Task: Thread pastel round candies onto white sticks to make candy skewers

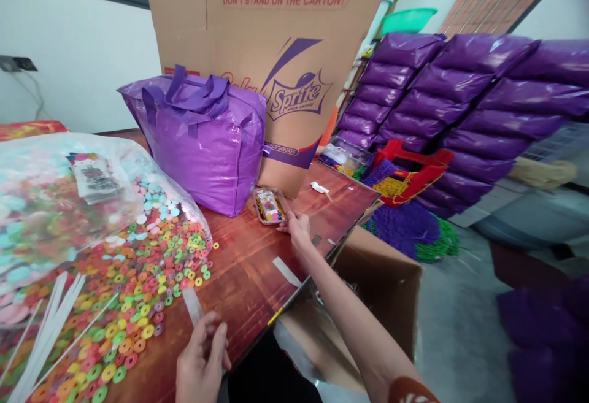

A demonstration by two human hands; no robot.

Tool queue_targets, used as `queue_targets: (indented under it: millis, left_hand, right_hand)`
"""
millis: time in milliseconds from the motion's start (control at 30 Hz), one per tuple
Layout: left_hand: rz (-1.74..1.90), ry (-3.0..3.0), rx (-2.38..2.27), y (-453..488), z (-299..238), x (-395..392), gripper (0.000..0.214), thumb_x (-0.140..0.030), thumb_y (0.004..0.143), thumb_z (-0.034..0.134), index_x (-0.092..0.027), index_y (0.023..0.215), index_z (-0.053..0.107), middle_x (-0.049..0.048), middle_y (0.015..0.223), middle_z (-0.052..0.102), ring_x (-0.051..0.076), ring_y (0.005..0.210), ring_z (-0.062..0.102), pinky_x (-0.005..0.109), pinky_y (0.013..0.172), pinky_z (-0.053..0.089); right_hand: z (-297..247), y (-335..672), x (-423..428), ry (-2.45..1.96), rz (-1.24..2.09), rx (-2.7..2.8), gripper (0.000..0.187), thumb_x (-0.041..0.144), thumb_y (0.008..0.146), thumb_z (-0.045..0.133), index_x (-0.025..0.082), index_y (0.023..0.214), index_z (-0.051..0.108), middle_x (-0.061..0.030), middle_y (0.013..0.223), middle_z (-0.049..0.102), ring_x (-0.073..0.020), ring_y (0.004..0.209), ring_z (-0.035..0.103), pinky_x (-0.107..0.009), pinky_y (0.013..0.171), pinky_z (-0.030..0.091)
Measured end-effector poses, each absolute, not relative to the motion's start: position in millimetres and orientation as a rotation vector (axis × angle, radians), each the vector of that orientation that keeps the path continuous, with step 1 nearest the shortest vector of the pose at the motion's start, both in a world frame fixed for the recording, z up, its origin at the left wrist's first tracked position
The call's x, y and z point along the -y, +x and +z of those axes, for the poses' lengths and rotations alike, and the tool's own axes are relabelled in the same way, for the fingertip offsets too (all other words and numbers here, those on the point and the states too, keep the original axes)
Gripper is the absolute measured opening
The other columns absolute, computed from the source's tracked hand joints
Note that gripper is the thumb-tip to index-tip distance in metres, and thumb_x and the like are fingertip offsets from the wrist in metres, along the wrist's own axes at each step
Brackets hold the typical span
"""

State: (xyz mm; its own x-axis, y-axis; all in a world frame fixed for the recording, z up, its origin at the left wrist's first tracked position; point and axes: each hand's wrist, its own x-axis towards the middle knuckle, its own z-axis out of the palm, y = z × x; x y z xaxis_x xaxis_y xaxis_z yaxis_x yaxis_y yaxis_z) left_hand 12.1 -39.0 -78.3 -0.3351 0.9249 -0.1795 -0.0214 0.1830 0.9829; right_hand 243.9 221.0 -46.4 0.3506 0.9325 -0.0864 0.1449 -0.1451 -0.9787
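Note:
My right hand (298, 230) reaches forward over the table and grips the near right edge of a small clear plastic tray (269, 206). Printed labels and yellow bits show inside the tray. At the front edge of the table is my left hand (202, 354), its fingers loosely bent and the thumb apart, with nothing visible between them. A white strip (192, 306) lies just beyond its fingertips; whether they touch it I cannot tell. Another white strip (286, 272) rests near the table edge. Behind the tray stand a purple zip bag (207, 151) and a tall Sprite carton (276, 29).
On the left, ring candies (138, 292) spill from a large clear bag (119, 151), with white sticks (50, 323) on top. An open carton (381, 274) stands below the table's right edge. Farther right are a red stool (409, 161), cord bundles (409, 225) and stacked purple packs (469, 96).

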Motion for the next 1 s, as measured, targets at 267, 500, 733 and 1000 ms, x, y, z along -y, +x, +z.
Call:
queue_targets:
  millis: [267, 500, 733, 1000]
  left_hand:
    - [1.293, 0.937, -1.535, 15.3, -73.5, 40.6, 0.049, -0.059, 0.076, 0.07, -0.018, 0.102, 0.065, 0.0001, 0.065, 0.066, 0.015, 0.044, 0.06, 0.027, 0.047, 0.053]
    - [1.295, 0.954, -1.557, 14.8, -72.3, 40.8, 0.048, -0.059, 0.077, 0.069, -0.018, 0.101, 0.066, 0.0006, 0.065, 0.066, 0.015, 0.045, 0.06, 0.027, 0.048, 0.052]
    - [1.262, 1.031, -1.607, 13.0, -56.3, 41.7, 0.046, -0.056, 0.08, 0.066, -0.017, 0.104, 0.063, -0.0013, 0.062, 0.064, 0.014, 0.052, 0.061, 0.025, 0.056, 0.053]
    - [1.248, 1.13, -1.608, 12.4, -43.3, 38.1, 0.041, -0.051, 0.079, 0.068, -0.017, 0.1, 0.062, -0.0032, 0.058, 0.061, 0.014, 0.057, 0.062, 0.025, 0.061, 0.054]
  right_hand:
    - [-49.0, 219.9, -226.4, -1.569, 1.106, 0.86, 0.018, 0.027, 0.097, 0.048, 0.015, 0.093, 0.06, 0.0002, 0.06, 0.061, -0.0136, 0.047, 0.062, -0.026, 0.047, 0.058]
    - [-41.5, 210.4, -225.6, -1.603, 1.135, 0.919, 0.018, 0.029, 0.099, 0.058, 0.012, 0.099, 0.063, 0.0001, 0.078, 0.067, -0.0086, 0.057, 0.063, -0.021, 0.051, 0.054]
    - [-20.7, 238.5, -171.6, -1.594, 1.08, 0.975, 0.007, 0.015, 0.084, 0.053, 0.014, 0.083, 0.059, 0.003, 0.05, 0.059, -0.0114, 0.044, 0.063, -0.018, 0.043, 0.052]
    - [31.2, 350.2, 2.9, -1.623, 1.28, 1.207, 0.029, 0.037, 0.077, 0.064, 0.014, 0.094, 0.067, 0.0027, 0.051, 0.063, -0.0137, 0.042, 0.06, -0.022, 0.043, 0.05]
